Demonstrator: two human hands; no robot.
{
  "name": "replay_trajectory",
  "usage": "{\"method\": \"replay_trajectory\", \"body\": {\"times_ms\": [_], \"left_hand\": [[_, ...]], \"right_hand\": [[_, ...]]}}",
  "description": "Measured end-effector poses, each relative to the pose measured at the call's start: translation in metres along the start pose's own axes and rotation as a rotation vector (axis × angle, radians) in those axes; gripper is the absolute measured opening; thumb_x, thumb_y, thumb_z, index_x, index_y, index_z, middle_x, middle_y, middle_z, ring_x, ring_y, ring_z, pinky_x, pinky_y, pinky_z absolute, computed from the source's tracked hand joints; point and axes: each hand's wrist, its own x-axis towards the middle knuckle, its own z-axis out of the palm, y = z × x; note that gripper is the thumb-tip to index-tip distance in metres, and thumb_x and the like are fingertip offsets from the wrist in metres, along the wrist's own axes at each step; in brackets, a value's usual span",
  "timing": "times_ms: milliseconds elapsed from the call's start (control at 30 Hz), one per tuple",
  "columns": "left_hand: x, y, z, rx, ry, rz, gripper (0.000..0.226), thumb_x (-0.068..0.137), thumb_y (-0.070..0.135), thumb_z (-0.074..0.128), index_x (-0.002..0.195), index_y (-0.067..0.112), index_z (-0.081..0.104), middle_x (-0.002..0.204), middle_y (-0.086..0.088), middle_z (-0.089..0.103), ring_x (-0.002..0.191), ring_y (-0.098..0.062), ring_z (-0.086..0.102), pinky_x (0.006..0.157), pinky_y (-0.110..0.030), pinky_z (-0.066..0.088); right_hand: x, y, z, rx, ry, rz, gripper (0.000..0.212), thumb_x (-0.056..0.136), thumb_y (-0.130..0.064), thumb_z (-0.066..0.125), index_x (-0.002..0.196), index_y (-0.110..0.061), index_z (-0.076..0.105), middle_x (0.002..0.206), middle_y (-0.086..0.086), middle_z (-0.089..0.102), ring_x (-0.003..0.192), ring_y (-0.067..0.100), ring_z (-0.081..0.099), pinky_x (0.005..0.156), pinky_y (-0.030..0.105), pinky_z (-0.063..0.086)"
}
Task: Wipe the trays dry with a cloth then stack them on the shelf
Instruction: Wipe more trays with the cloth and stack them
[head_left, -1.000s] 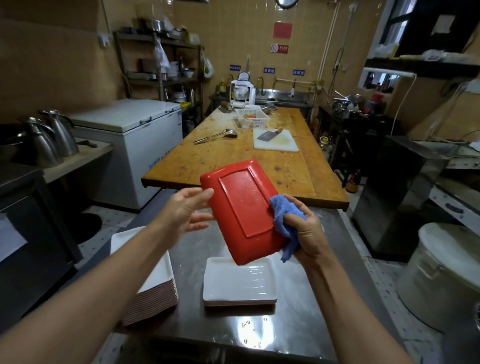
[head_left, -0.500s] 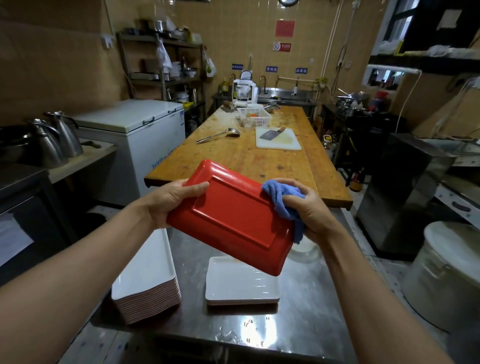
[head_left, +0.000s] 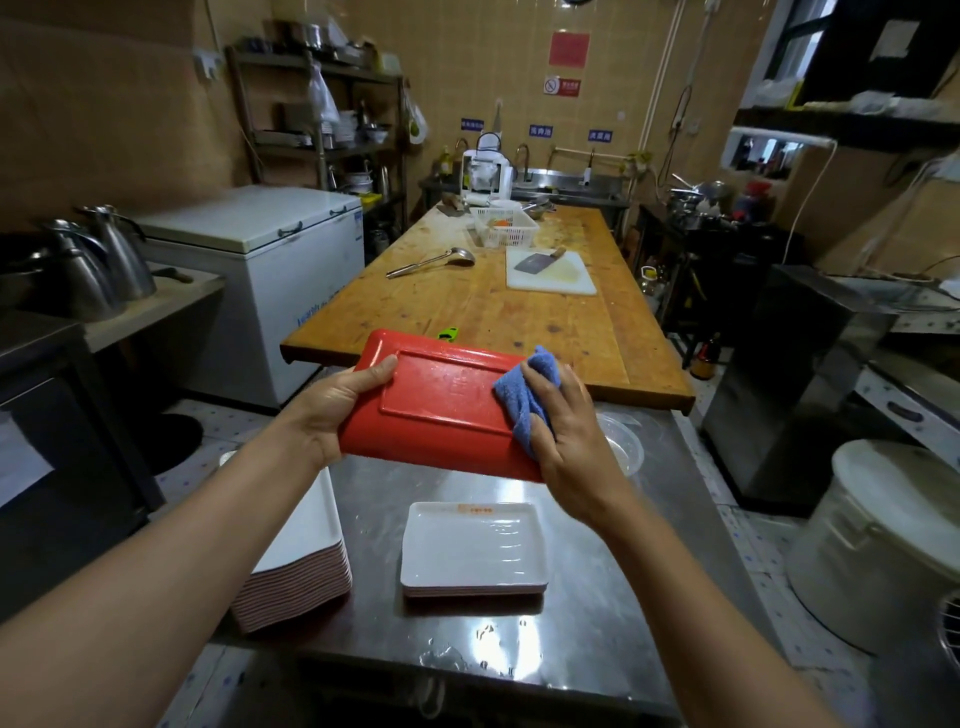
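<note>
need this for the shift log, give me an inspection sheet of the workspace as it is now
surface: steel counter, wet patches near the front edge
job's things: red tray held underside up; blue cloth pressed on its right end; tall tray stack on the left, short white tray stack in the middle
clutter: clear round container behind the right wrist
grippers: left hand grips the tray's left end; right hand presses the cloth
cables: white cord on the right wall
surroundings: wooden table with cleaver, ladle, basket; chest freezer
</note>
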Motion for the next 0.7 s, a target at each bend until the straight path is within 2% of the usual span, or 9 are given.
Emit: {"method": "replay_trajectory", "body": {"times_ms": [33, 100, 233, 333, 400, 467, 567, 700], "left_hand": [[0.000, -0.001, 0.001, -0.038, 0.025, -0.003, 0.018, 0.084, 0.026, 0.060, 0.095, 0.012, 0.061, 0.074, -0.010, 0.073, 0.061, -0.024, 0.071, 0.049, -0.038, 0.057], [0.000, -0.001, 0.004, -0.100, 0.067, -0.007, 0.014, 0.090, 0.024, 0.057, 0.093, 0.011, 0.061, 0.070, -0.010, 0.073, 0.058, -0.023, 0.070, 0.046, -0.037, 0.057], [-0.003, -0.006, 0.010, -0.120, 0.075, -0.028, 0.018, 0.089, 0.028, 0.059, 0.093, 0.011, 0.061, 0.072, -0.011, 0.073, 0.058, -0.025, 0.070, 0.048, -0.040, 0.057], [-0.005, -0.012, 0.017, -0.130, 0.073, -0.010, 0.023, 0.089, 0.034, 0.057, 0.096, 0.013, 0.062, 0.079, -0.011, 0.073, 0.064, -0.026, 0.070, 0.061, -0.042, 0.058], [-0.006, -0.018, 0.022, -0.129, 0.071, 0.000, 0.034, 0.089, 0.039, 0.055, 0.108, 0.012, 0.061, 0.094, -0.015, 0.071, 0.080, -0.029, 0.069, 0.076, -0.047, 0.056], [-0.008, -0.023, 0.024, -0.122, 0.099, 0.005, 0.046, 0.088, 0.045, 0.052, 0.116, 0.010, 0.060, 0.107, -0.018, 0.067, 0.092, -0.033, 0.065, 0.083, -0.048, 0.053], [-0.011, -0.029, 0.021, -0.068, 0.190, 0.049, 0.048, 0.085, 0.053, 0.051, 0.101, 0.010, 0.066, 0.099, -0.015, 0.069, 0.085, -0.028, 0.068, 0.071, -0.038, 0.055], [-0.014, -0.036, 0.014, -0.090, 0.216, 0.118, 0.045, 0.088, 0.046, 0.050, 0.105, 0.008, 0.064, 0.102, -0.015, 0.069, 0.088, -0.023, 0.068, 0.078, -0.036, 0.055]], "right_hand": [[-0.006, 0.000, 0.002, -0.011, -0.010, -0.019, 0.049, 0.095, -0.018, 0.043, 0.143, -0.017, 0.036, 0.152, -0.007, 0.020, 0.139, 0.002, 0.008, 0.111, 0.012, 0.003], [-0.017, 0.001, 0.008, -0.050, -0.013, -0.042, 0.053, 0.093, -0.022, 0.044, 0.144, -0.020, 0.034, 0.154, -0.005, 0.018, 0.142, 0.005, 0.007, 0.115, 0.019, 0.006], [-0.025, -0.003, 0.018, -0.183, 0.110, -0.086, 0.051, 0.089, -0.021, 0.051, 0.139, -0.014, 0.044, 0.149, 0.007, 0.032, 0.142, 0.026, 0.021, 0.117, 0.040, 0.019], [-0.022, -0.018, 0.028, -0.337, 0.138, -0.169, 0.051, 0.085, -0.027, 0.050, 0.134, -0.013, 0.051, 0.142, 0.010, 0.045, 0.136, 0.031, 0.030, 0.114, 0.042, 0.018], [-0.020, -0.032, 0.039, -0.343, 0.099, -0.190, 0.053, 0.084, -0.031, 0.044, 0.133, -0.015, 0.052, 0.142, 0.008, 0.046, 0.137, 0.032, 0.032, 0.114, 0.046, 0.019], [-0.018, -0.046, 0.050, -0.330, 0.058, -0.175, 0.054, 0.086, -0.034, 0.039, 0.136, -0.019, 0.048, 0.146, 0.006, 0.042, 0.140, 0.030, 0.028, 0.115, 0.049, 0.017], [-0.010, -0.061, 0.060, -0.301, 0.000, -0.135, 0.058, 0.089, -0.042, 0.025, 0.144, -0.027, 0.036, 0.155, -0.002, 0.026, 0.146, 0.021, 0.010, 0.117, 0.047, 0.002], [0.010, -0.068, 0.066, -0.268, -0.106, -0.089, 0.055, 0.091, -0.042, 0.024, 0.147, -0.036, 0.025, 0.158, -0.011, 0.012, 0.147, 0.015, -0.003, 0.116, 0.047, -0.007]]}}
